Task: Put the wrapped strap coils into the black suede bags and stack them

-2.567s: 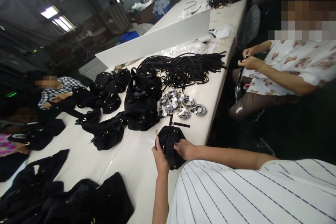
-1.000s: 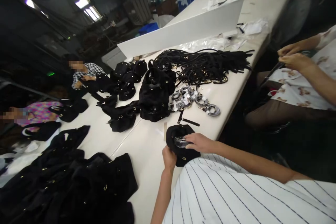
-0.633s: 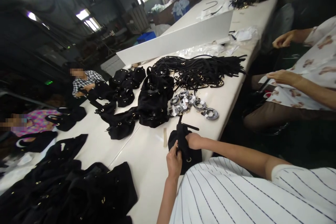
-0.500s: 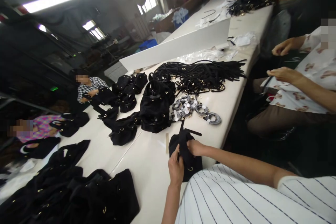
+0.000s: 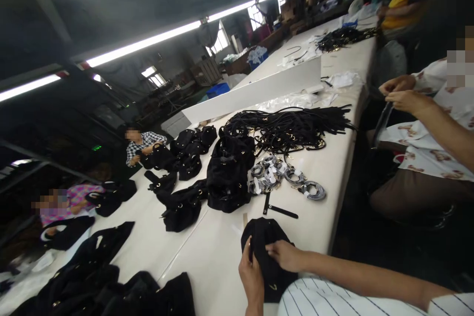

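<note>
A small black fabric bag (image 5: pixel 267 237) with a gold ring rests at the near edge of the white table (image 5: pixel 207 256). My left hand (image 5: pixel 251 276) grips its left side with the fingers closed. My right hand (image 5: pixel 284 255) pinches the fabric at the bag's middle. Just beyond the bag lie two loose black straps (image 5: pixel 278 208) and a heap of coiled silver cords with tags (image 5: pixel 285 177).
Finished black bags (image 5: pixel 225 173) are piled mid-table, more at the near left (image 5: pixel 96 286). A tangle of black straps (image 5: pixel 292 126) and a white board (image 5: pixel 255 91) lie farther back. A person at right (image 5: pixel 422 123) handles a strap; two others sit at left.
The camera has tilted upward, so the bag and my hands sit lower in view. Earlier a clear packet showed in the bag's mouth; now the fabric is gathered shut under both hands.
</note>
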{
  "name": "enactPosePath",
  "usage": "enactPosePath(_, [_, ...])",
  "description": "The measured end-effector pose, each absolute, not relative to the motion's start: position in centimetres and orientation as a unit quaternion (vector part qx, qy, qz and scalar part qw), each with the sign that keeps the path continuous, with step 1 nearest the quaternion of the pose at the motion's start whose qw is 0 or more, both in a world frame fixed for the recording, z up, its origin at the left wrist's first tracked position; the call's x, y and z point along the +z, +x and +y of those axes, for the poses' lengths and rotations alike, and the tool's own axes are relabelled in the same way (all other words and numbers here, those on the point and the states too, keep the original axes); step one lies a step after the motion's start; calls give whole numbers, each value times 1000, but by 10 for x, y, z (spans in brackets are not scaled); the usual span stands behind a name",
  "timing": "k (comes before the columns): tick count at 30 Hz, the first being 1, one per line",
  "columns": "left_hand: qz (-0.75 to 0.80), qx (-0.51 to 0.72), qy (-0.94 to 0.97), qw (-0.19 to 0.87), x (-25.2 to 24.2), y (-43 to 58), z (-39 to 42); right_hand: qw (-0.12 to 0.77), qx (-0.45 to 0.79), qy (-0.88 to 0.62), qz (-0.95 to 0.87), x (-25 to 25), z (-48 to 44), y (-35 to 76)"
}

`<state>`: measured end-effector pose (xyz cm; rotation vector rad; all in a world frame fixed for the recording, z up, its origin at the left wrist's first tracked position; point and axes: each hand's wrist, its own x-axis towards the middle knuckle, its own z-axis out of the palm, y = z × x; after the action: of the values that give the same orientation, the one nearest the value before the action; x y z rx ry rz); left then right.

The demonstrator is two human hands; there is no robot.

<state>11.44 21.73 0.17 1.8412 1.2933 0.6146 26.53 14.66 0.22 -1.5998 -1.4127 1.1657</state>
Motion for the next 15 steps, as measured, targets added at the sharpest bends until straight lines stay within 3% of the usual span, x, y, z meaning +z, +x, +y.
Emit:
enactPosePath(6, [510, 262, 707, 415, 0, 102, 219, 395, 361, -640, -551, 6, 130, 273])
enactPosePath(9, [521, 276, 694, 414, -1, 98, 219, 345, 321, -722, -506, -5, 118, 294])
enactPosePath(12, [522, 292, 663, 450, -2, 99, 216, 271, 360, -768, -455, -17, 103, 306])
enactPosePath(15, [512, 303, 634, 493, 5, 112, 204, 289, 423, -702, -495, -15, 97, 301])
